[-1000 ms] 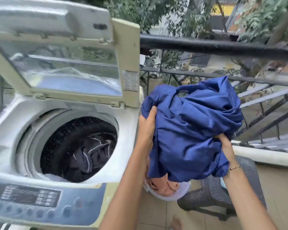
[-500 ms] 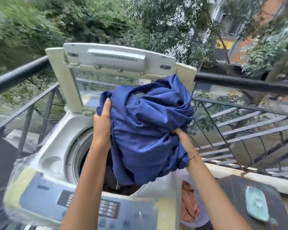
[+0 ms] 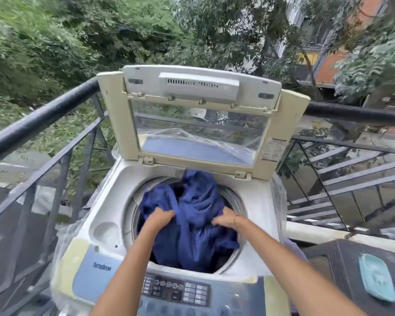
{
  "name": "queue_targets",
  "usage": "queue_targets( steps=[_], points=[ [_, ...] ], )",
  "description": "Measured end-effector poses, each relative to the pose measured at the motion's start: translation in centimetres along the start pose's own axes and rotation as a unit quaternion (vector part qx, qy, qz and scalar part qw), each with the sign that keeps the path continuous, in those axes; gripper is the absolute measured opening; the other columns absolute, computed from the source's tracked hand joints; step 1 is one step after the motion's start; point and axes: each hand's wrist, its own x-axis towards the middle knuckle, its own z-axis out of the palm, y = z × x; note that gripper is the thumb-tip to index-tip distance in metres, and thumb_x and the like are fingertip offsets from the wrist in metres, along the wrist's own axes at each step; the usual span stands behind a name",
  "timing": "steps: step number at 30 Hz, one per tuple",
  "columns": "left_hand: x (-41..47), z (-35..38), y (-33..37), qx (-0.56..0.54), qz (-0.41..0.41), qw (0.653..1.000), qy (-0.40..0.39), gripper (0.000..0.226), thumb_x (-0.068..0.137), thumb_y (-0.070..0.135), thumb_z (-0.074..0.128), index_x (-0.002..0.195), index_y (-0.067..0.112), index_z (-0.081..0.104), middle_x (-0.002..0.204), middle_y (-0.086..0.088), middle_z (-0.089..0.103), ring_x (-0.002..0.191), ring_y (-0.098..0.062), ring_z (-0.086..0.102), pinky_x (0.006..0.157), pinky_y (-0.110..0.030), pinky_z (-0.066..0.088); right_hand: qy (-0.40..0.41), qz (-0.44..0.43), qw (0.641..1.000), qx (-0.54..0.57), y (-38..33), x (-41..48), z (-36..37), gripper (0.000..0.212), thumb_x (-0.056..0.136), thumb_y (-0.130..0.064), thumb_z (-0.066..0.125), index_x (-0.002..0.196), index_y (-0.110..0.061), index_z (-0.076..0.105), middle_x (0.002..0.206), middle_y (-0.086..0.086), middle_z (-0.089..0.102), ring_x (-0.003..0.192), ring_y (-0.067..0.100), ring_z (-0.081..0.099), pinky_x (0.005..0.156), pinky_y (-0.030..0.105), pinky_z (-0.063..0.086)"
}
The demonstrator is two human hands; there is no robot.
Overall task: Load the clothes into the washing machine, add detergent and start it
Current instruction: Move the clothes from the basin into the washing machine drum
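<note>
Both arms reach into drum; left hand [image 3: 161, 218] and right hand [image 3: 225, 218] palm-down, fingers clenched on blue garment [image 3: 192, 224] in washing machine [image 3: 105, 224].

Garment [image 3: 192, 215] in washing machine [image 3: 105, 213] drum, lid [image 3: 198, 124] upright behind, control panel [image 3: 176, 290] in front.

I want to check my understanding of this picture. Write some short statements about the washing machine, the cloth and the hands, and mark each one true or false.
1. The lid of the washing machine stands open. True.
2. The blue cloth lies on the floor. False: it sits in the drum, with part of it rising above the rim.
3. The left hand and the right hand both hold the blue cloth. True.
4. The right hand presses a button on the control panel. False: no hand touches the control panel.
</note>
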Motion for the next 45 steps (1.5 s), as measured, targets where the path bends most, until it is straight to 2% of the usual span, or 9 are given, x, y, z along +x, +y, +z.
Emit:
queue_targets(
  steps=[2,5,11,15,20,25,34,40,45],
  points=[
    [0.3,1.8,-1.9,0.052,-0.055,0.994,-0.076,0.052,0.097,0.034,0.048,0.134,-0.001,0.045,0.128,-0.014,0.054,0.111,-0.029,0.058,0.081,-0.038,0.052,-0.044,0.067,0.989,-0.126,0.9,0.4,1.2,0.041,0.087,-0.013,0.057,0.127,-0.005,0.052,0.121,0.011,0.058,0.112,0.021,0.055,0.084,0.013,0.044],
    [0.5,3.1,-2.7,-0.008,-0.067,0.992,-0.11,0.046,0.099,0.033,0.045,0.13,-0.001,0.048,0.104,-0.011,0.053,0.075,-0.024,0.06,0.052,-0.025,0.038,-0.046,0.074,0.983,-0.164,1.2,0.7,2.4,0.049,0.09,-0.018,0.053,0.137,-0.011,0.044,0.143,0.009,0.047,0.13,0.024,0.046,0.101,0.021,0.036],
    [-0.9,4.3,-0.2,-0.042,0.037,0.998,-0.036,0.027,0.098,0.029,0.044,0.084,0.011,0.06,0.095,-0.015,0.068,0.099,-0.034,0.067,0.084,-0.036,0.05,-0.008,0.005,0.993,-0.115,0.4,-1.3,2.8,0.034,0.088,-0.018,0.055,0.12,-0.014,0.061,0.123,0.006,0.063,0.115,0.02,0.057,0.094,0.021,0.04],
    [-4.0,6.5,3.0,-0.118,0.108,0.987,0.023,0.023,0.095,0.036,0.047,0.103,0.02,0.061,0.103,-0.007,0.071,0.097,-0.028,0.065,0.091,-0.042,0.05,0.092,-0.059,0.994,0.007,0.5,-4.9,-0.1,0.022,0.087,-0.014,0.053,0.104,-0.016,0.066,0.084,0.008,0.068,0.079,0.017,0.061,0.075,0.024,0.048],
    [-8.9,10.8,8.2,-0.221,0.168,0.959,0.057,0.035,0.093,0.034,0.05,0.124,0.018,0.048,0.098,0.002,0.069,0.099,-0.025,0.064,0.094,-0.04,0.047,0.242,-0.098,0.965,0.029,3.5,-8.5,-5.5,0.02,0.088,-0.011,0.052,0.091,-0.022,0.068,0.071,0.002,0.065,0.064,0.015,0.058,0.064,0.028,0.049],
    [-12.7,16.2,13.7,-0.292,0.178,0.94,0.015,0.03,0.09,0.027,0.048,0.119,0.022,0.048,0.082,0.009,0.07,0.081,-0.018,0.069,0.083,-0.036,0.049,0.36,-0.048,0.929,0.064,8.9,-9.9,-10.9,0.019,0.087,-0.01,0.054,0.101,-0.018,0.064,0.06,-0.007,0.051,0.053,0.007,0.047,0.058,0.022,0.041],
    [-14.9,29.7,22.5,-0.261,0.191,0.946,-0.034,0.028,0.091,0.015,0.045,0.118,0.023,0.044,0.097,-0.002,0.063,0.093,-0.023,0.063,0.084,-0.043,0.053,0.327,0.071,0.935,0.115,22.3,-9.7,-17.2,0.027,0.085,-0.009,0.056,0.112,-0.012,0.055,0.067,0.003,0.056,0.069,0.021,0.054,0.067,0.031,0.04],
    [-9.8,40.0,23.4,-0.185,0.109,0.976,-0.038,0.019,0.091,0.014,0.05,0.111,0.015,0.05,0.087,-0.001,0.069,0.081,-0.017,0.066,0.066,-0.027,0.048,0.261,0.131,0.943,0.157,32.0,-5.8,-18.1,0.027,0.086,-0.008,0.054,0.112,-0.003,0.057,0.085,0.016,0.064,0.085,0.03,0.06,0.081,0.042,0.049],
    [-4.4,48.9,20.2,-0.103,0.03,0.993,-0.047,0.021,0.091,0.013,0.052,0.112,0.015,0.052,0.092,-0.008,0.063,0.096,-0.032,0.063,0.079,-0.035,0.046,0.212,0.184,0.944,0.174,40.7,-1.6,-15.9,0.025,0.088,-0.01,0.052,0.11,-0.007,0.062,0.083,0.013,0.066,0.09,0.028,0.061,0.074,0.027,0.039]
  ],
)
